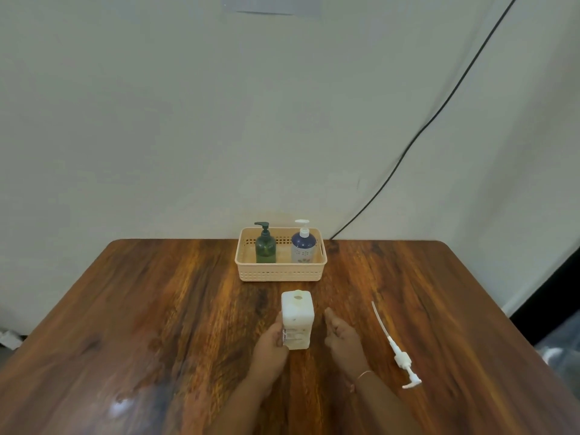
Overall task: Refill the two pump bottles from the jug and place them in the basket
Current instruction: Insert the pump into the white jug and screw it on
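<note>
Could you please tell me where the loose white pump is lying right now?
In the head view, the pump lies flat on the table, right of the right hand and the jug, nearer the person than the basket.

Both forearms leave the near edge; lower parts of the green pump bottle [265, 248] and blue pump bottle [303, 248] are hidden behind the basket [279, 272] wall; jug [297, 321] label print is illegible.

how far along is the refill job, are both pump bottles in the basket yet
Both look placed: the green pump bottle and the blue pump bottle stand upright in the basket, pumps on. The left hand touches the white jug, its top open; the right hand is beside it. The jug's pump lies on the table, seemingly left to refit.
</note>
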